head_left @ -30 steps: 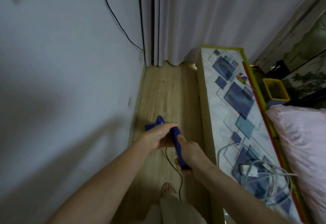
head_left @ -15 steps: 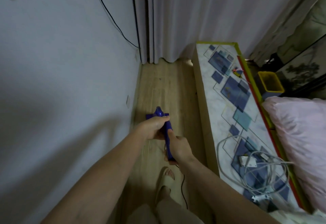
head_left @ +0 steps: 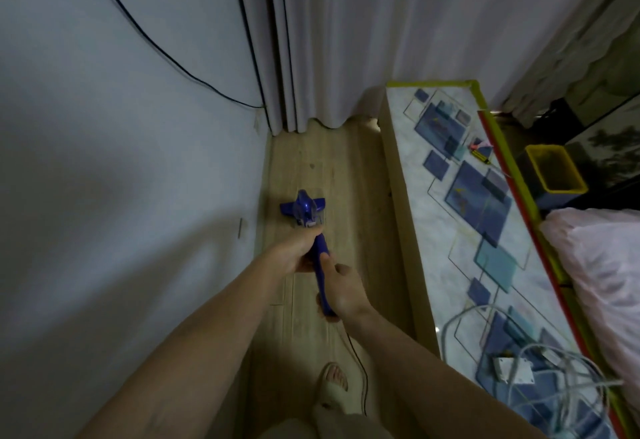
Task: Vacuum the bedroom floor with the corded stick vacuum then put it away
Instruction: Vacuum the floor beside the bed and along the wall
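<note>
- Head view: stick vacuum (head_left: 306, 212) sits on the wood floor (head_left: 311, 161) in the narrow strip between the wall (head_left: 121, 161) and the patterned surface (head_left: 460, 203), head pointing toward the curtain (head_left: 346, 40).
- Left hand (head_left: 298, 248) grasps the upper handle just behind the motor body; right hand (head_left: 341, 286) is wrapped round the lower end of the handle. Both clenched on it.
- Power cord (head_left: 356, 362) drops from the handle end, runs down just beside the slippered foot (head_left: 332, 383).
- Judgement: mid-vacuuming, floor up to the curtain not yet covered.
- Risk: cord underfoot. A step back could snag it, yank the plug or trip the person.
- Risk: tight lane. A sideways swing could knock the head into the wall or the surface's edge.
- Risk: pushing into the curtain hem could suck fabric into the nozzle.
- Loose white cables (head_left: 554, 369) lie on the surface near the right arm; an elbow could drag them off.
- Yellow bin (head_left: 554, 172) and pink bedding (head_left: 606, 265) sit well apart, no concern.
</note>
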`<move>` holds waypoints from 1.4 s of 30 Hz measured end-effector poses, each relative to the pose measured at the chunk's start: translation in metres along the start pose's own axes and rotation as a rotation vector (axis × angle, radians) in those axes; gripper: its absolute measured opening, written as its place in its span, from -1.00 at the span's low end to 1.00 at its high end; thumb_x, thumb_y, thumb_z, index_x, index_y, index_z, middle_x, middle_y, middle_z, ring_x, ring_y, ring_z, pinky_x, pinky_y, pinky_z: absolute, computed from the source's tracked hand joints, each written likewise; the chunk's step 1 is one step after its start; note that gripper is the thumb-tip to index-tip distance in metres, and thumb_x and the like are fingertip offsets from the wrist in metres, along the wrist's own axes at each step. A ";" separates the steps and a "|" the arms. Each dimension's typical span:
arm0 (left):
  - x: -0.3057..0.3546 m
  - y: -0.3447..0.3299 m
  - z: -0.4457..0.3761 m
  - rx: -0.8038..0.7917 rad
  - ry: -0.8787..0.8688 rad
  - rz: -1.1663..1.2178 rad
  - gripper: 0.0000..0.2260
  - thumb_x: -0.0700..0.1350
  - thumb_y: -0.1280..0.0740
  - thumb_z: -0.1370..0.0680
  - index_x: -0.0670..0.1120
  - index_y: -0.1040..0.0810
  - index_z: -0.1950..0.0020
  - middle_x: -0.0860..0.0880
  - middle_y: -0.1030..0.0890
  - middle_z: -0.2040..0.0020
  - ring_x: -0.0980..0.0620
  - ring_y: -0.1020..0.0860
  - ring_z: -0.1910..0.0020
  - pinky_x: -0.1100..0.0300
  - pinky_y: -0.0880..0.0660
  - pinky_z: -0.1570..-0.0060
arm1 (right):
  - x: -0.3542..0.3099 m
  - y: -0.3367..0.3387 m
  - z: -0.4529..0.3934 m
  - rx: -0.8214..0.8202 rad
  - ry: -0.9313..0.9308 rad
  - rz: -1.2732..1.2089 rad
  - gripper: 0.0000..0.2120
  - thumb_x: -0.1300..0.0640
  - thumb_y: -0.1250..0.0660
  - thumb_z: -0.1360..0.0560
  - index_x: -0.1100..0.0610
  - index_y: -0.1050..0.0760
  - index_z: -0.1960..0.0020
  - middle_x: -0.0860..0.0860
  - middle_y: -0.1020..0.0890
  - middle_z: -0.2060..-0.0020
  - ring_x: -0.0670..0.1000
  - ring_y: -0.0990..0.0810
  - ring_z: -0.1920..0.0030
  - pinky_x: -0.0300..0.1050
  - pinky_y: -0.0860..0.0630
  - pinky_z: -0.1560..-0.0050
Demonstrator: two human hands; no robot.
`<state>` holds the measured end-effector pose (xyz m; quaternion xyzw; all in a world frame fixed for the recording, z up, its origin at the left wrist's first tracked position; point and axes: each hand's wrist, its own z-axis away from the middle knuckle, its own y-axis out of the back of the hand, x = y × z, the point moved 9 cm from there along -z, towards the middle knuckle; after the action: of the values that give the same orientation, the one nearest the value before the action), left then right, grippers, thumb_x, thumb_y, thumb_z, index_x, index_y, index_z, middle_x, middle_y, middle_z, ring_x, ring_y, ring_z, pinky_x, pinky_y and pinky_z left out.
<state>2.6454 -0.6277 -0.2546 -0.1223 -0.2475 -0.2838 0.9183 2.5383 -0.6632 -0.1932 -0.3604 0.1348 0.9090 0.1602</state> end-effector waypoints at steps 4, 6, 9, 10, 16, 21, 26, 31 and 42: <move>0.041 0.017 -0.027 0.022 -0.012 0.012 -0.74 0.05 -0.25 -0.62 -0.15 -0.44 -0.07 -0.10 -0.59 0.37 -0.03 -0.58 0.34 0.09 -0.55 0.26 | -0.031 -0.007 -0.039 0.008 -0.002 -0.012 -0.67 -0.12 0.01 -0.66 0.10 -0.37 -0.07 0.06 -0.49 0.35 -0.04 -0.45 0.45 -0.22 -0.43 0.48; 0.057 0.022 -0.039 0.028 -0.018 0.011 -0.75 0.05 -0.22 -0.63 -0.15 -0.43 -0.07 -0.09 -0.59 0.39 -0.02 -0.58 0.35 0.09 -0.54 0.28 | -0.042 -0.009 -0.058 0.008 0.006 0.000 -0.66 -0.13 0.01 -0.66 0.11 -0.37 -0.08 0.07 -0.49 0.35 -0.03 -0.45 0.46 -0.22 -0.42 0.50; 0.078 0.026 -0.063 0.028 -0.011 -0.007 -0.73 0.04 -0.18 -0.64 -0.17 -0.43 -0.08 -0.12 -0.58 0.27 -0.02 -0.58 0.31 0.08 -0.56 0.26 | -0.055 -0.005 -0.088 0.030 0.003 0.004 -0.65 -0.13 -0.01 -0.66 0.13 -0.39 -0.05 0.08 -0.49 0.38 -0.02 -0.45 0.49 -0.17 -0.41 0.46; 0.086 0.024 -0.070 0.021 -0.010 -0.017 -0.74 0.03 -0.16 -0.65 -0.17 -0.42 -0.09 -0.12 -0.57 0.25 -0.03 -0.58 0.30 0.07 -0.57 0.24 | -0.058 -0.002 -0.099 0.037 0.002 0.009 -0.64 -0.13 -0.01 -0.66 0.13 -0.40 -0.04 0.08 -0.49 0.38 -0.02 -0.44 0.49 -0.17 -0.41 0.47; 0.130 0.021 -0.109 -0.006 0.049 -0.072 -0.71 -0.05 -0.13 -0.66 -0.22 -0.40 -0.25 -0.17 -0.58 0.17 -0.04 -0.58 0.26 0.08 -0.56 0.28 | -0.080 0.009 -0.158 0.093 -0.025 0.034 -0.62 -0.13 -0.03 -0.65 0.14 -0.41 0.04 0.07 -0.49 0.41 -0.03 -0.42 0.53 -0.14 -0.41 0.49; 0.175 0.040 -0.140 0.012 0.044 -0.051 -0.74 -0.01 -0.14 -0.66 -0.19 -0.38 -0.18 -0.15 -0.56 0.19 -0.04 -0.57 0.29 0.11 -0.55 0.39 | -0.116 0.002 -0.205 0.101 -0.029 0.056 -0.56 -0.17 -0.02 -0.64 0.18 -0.42 -0.13 0.08 -0.52 0.36 -0.03 -0.46 0.50 -0.17 -0.45 0.47; 0.203 0.057 -0.159 0.036 0.024 -0.039 -0.76 0.00 -0.14 -0.67 -0.18 -0.38 -0.12 -0.11 -0.54 0.27 -0.01 -0.55 0.36 0.17 -0.55 0.39 | -0.141 -0.007 -0.234 0.093 -0.023 0.093 -0.50 -0.19 0.00 -0.64 0.20 -0.40 -0.25 0.09 -0.53 0.31 -0.02 -0.46 0.49 -0.17 -0.44 0.46; 0.200 0.047 -0.155 0.011 0.027 -0.067 -0.76 -0.01 -0.12 -0.67 -0.19 -0.38 -0.13 -0.14 -0.55 0.24 -0.04 -0.56 0.31 0.10 -0.56 0.29 | -0.138 0.001 -0.225 0.104 -0.034 0.111 -0.51 -0.19 0.00 -0.64 0.23 -0.42 -0.15 0.09 -0.53 0.31 -0.04 -0.45 0.50 -0.20 -0.40 0.50; 0.136 0.013 -0.096 -0.011 0.033 -0.031 -0.79 -0.03 -0.17 -0.65 -0.15 -0.37 -0.16 -0.19 -0.58 0.12 -0.07 -0.59 0.19 -0.04 -0.58 -0.02 | -0.100 0.025 -0.129 0.056 -0.069 0.153 -0.58 -0.19 0.00 -0.64 0.13 -0.40 0.05 0.05 -0.53 0.37 -0.06 -0.46 0.49 -0.21 -0.41 0.46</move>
<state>2.7870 -0.7152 -0.2656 -0.1187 -0.2325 -0.3011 0.9172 2.6766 -0.7520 -0.2108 -0.3129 0.1815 0.9264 0.1047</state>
